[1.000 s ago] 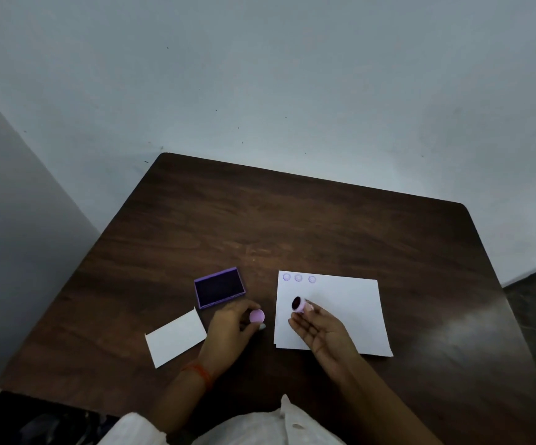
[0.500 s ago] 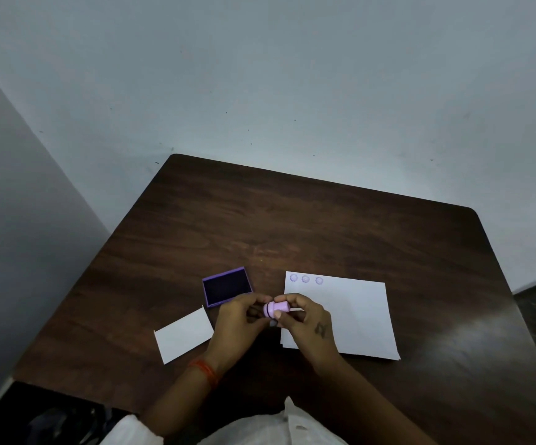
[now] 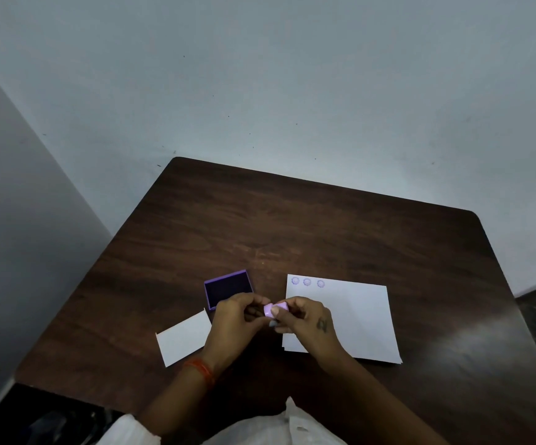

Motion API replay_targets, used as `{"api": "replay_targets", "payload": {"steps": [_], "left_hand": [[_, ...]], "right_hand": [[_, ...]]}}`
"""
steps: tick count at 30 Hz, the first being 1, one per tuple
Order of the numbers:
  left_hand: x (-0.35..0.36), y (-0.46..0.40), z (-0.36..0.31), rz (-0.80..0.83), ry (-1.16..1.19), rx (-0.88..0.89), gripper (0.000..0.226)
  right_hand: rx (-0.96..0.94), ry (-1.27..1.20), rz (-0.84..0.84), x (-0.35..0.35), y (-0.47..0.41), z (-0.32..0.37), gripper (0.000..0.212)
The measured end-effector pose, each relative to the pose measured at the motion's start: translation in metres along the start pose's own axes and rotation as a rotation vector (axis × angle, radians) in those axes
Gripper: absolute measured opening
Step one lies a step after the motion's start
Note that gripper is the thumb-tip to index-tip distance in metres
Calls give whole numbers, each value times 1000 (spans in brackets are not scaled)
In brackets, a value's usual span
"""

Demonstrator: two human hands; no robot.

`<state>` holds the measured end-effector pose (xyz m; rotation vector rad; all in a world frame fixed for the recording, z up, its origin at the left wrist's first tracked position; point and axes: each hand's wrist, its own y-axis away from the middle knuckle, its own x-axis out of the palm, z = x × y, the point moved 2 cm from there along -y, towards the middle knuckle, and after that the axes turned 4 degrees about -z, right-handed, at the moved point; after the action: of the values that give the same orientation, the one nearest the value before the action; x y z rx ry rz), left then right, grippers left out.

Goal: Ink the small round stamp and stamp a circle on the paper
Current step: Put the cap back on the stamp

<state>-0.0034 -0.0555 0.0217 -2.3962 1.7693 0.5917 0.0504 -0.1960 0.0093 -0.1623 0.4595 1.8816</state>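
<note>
A small round pink stamp (image 3: 275,309) is held between the fingertips of both hands above the table, just left of the white paper (image 3: 356,316). My left hand (image 3: 238,319) grips its left end, which looks like a cap, and my right hand (image 3: 308,322) grips its right end. The two pieces are pressed together. Three purple circle prints (image 3: 307,282) run along the paper's top left edge. An open purple ink pad (image 3: 227,287) lies just behind my left hand.
A small white card (image 3: 185,337) lies left of my left hand on the dark wooden table (image 3: 292,226). The table sits in a corner with grey walls at the back and left. An orange band circles my left wrist.
One second ago the hands were apart, the left with the cap and the right with the stamp body. They came together and the two pieces are now joined between the fingertips.
</note>
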Motion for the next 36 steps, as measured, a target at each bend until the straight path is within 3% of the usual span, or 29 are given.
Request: {"api": "replay_targets", "payload": {"steps": [6,10,16,21,26,32,36], "left_hand": [[-2,-2,-1,17,0,-24,25],[-3,-2,-2,27,-1,-38,23],[-4,-4,-2,39,-4,-53,24],[-3,-4,-1,42,-11,-54,21],[-2,-4,-1,38,-16,1,20],[1,-5,4,6,-72,65,21],[2,-5,8,-22,-78,88,21]], "right_hand": [[29,-48,21,-5,-1,1,26],[21,-34,26,-5,-2,0,18],[96,-76,37,-5,-2,-1,30],[107,-66,50,-5,-2,-2,20],[134,-104,59,-3,-1,-3,33],[202,-218,93,-1,-1,-3,26],[135,-214,87,5,-3,-3,13]]}}
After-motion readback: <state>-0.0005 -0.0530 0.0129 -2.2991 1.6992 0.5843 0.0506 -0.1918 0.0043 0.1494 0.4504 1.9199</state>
